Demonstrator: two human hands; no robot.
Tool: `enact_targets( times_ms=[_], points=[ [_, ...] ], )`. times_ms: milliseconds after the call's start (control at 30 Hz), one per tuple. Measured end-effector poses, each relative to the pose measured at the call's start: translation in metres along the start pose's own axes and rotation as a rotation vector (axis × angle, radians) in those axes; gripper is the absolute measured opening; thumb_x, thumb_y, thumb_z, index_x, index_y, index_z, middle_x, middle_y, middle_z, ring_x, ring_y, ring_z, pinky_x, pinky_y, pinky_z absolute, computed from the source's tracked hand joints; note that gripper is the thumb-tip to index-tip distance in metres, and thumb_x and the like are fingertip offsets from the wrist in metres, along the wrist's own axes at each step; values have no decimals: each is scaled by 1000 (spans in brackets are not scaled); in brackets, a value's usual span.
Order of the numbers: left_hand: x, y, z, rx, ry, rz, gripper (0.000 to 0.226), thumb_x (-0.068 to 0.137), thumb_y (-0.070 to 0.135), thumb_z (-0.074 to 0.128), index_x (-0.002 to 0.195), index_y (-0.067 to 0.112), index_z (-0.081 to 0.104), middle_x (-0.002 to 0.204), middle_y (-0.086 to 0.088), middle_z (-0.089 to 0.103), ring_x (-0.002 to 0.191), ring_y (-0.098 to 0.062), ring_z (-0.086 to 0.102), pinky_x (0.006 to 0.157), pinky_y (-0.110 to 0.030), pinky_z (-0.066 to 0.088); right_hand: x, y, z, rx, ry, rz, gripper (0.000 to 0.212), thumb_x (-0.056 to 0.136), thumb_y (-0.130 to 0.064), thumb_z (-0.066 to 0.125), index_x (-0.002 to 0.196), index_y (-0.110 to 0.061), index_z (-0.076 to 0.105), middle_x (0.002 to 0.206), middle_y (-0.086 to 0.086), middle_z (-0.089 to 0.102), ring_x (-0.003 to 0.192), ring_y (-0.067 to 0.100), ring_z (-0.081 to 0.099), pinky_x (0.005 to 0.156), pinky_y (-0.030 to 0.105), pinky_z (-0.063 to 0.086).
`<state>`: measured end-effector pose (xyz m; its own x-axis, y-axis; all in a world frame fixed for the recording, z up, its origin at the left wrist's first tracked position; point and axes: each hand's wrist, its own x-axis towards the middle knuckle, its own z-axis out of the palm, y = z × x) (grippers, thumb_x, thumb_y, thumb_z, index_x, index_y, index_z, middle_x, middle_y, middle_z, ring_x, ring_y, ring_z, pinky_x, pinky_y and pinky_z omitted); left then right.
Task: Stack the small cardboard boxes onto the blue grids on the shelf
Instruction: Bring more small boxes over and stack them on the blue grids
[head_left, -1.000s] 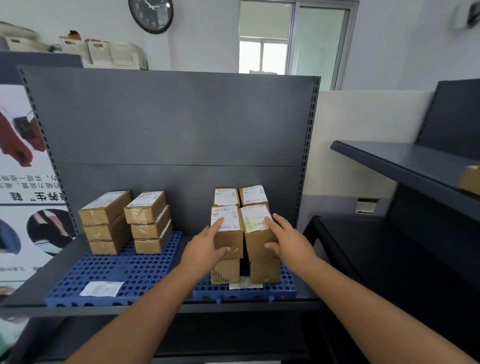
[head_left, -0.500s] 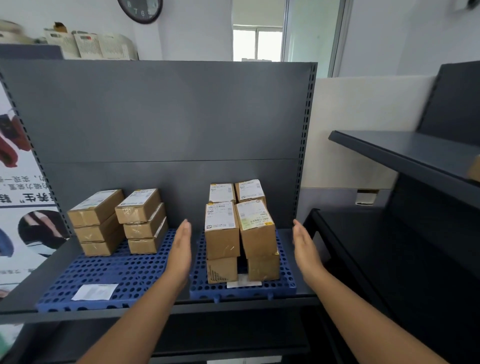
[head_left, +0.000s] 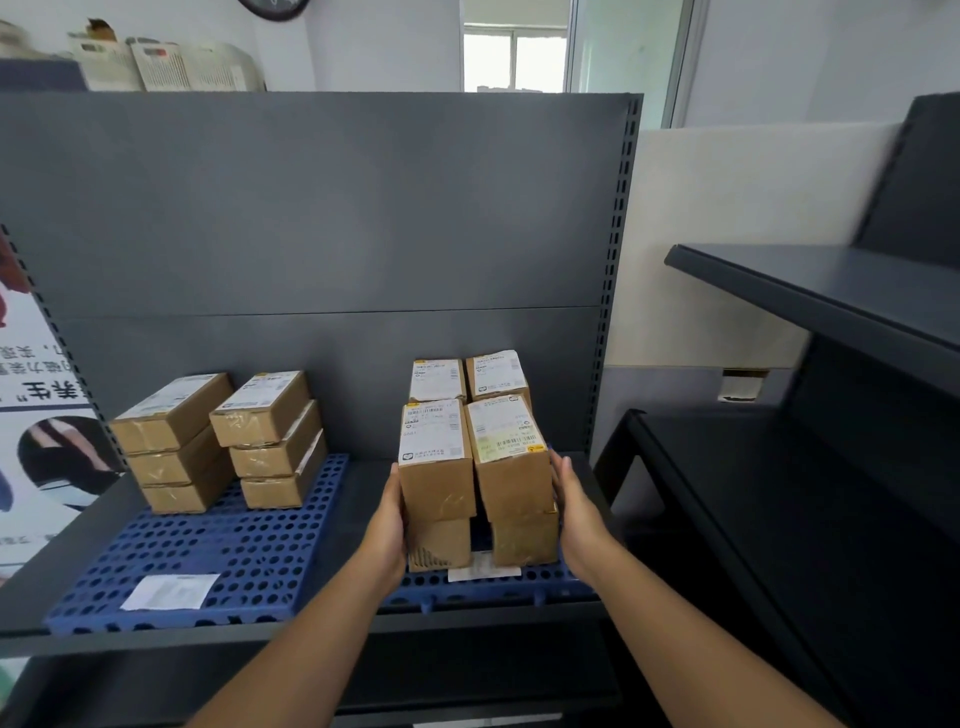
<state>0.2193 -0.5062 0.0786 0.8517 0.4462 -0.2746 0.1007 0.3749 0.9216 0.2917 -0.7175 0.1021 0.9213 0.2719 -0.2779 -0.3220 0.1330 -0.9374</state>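
Both hands flank the near pair of box stacks on the right blue grid (head_left: 498, 584); left hand (head_left: 387, 525) flat vs. the left side of the near-left stack (head_left: 436, 483), fingers together, tips hidden behind the cardboard; right hand (head_left: 574, 512) flat vs. the right side of the near-right stack (head_left: 514, 478), fingers together and straight, not curled round anything; so the two stacks sit pressed btwn the palms. Each near stack is two boxes high, white labels on top; the near-right top box sits a bit askew on its lower one. Two more labelled boxes (head_left: 467, 376) stand just behind, by the grey back panel (head_left: 311, 234). Loose paper slip (head_left: 483, 571) lies on the grid at the stacks' foot. Left blue grid (head_left: 218, 551) on the same shelf (head_left: 156, 631) holds two three-high stacks (head_left: 223, 441) at its far end, plus a white slip (head_left: 169, 591) near its front edge. Dark shelving (head_left: 831, 364) stands to the right.
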Motion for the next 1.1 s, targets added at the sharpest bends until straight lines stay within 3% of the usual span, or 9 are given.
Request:
enact_targets(
  times_ms=[167,267,333,467,600,700,800,967,1100],
  points=[
    [2,-4,13,-51,-36,-22,44,91,70,38,94,45,73,98,6,77,87,-13,73,67,-33,56,-2,3,7,39,12,77,58,88,-72,36,123,-35,62,111,4,70,103,23,64,80,42,54],
    [2,-4,17,-42,-15,-13,44,92,70,36,103,42,68,96,6,77,94,-17,71,73,-36,54,-1,3,9,52,33,95,63,86,-72,38,126,-29,59,117,10,67,110,29,61,99,53,46],
    [2,-4,18,-41,-10,-19,44,92,70,36,104,42,67,94,7,77,98,-17,68,77,-37,54,-1,4,8,53,37,103,63,87,-72,37,126,-28,59,116,11,67,109,30,61,99,54,46],
    [3,-3,14,-16,-44,-5,47,90,73,35,108,43,67,99,6,77,99,-16,68,72,-35,53,-2,3,4,36,22,85,63,84,-74,37,124,-32,61,112,6,70,103,24,64,76,42,54],
    [12,2,2,-1,-102,65,65,80,81,37,130,44,57,125,7,67,122,-18,56,102,-45,43,10,-4,-4,5,38,-5,64,80,-76,38,137,-47,45,139,3,54,125,24,50,107,52,38],
    [24,12,-3,-21,-107,83,73,82,80,34,147,47,32,152,6,42,139,-23,38,115,-52,25,26,-11,-8,-5,38,-34,59,87,-72,35,141,-49,37,149,-1,43,131,24,44,112,54,30],
    [44,21,-4,-20,-109,81,73,86,78,28,151,46,19,160,7,26,146,-23,25,118,-56,18,50,-14,-9,30,24,-21,60,88,-70,36,142,-44,38,145,1,47,126,24,49,109,52,35],
    [64,21,0,-55,-272,49,68,89,74,29,146,39,39,143,-4,55,127,-25,55,109,-53,38,80,-10,-3,98,-62,44,58,92,-64,38,141,-33,45,132,8,60,118,27,58,106,51,41],
    [70,14,-5,-67,-376,13,71,85,79,34,140,38,49,137,-6,60,125,-30,57,108,-55,39,89,-4,-3,127,-119,58,62,90,-65,39,140,-28,47,134,7,59,123,28,55,110,51,36]
  ],
)
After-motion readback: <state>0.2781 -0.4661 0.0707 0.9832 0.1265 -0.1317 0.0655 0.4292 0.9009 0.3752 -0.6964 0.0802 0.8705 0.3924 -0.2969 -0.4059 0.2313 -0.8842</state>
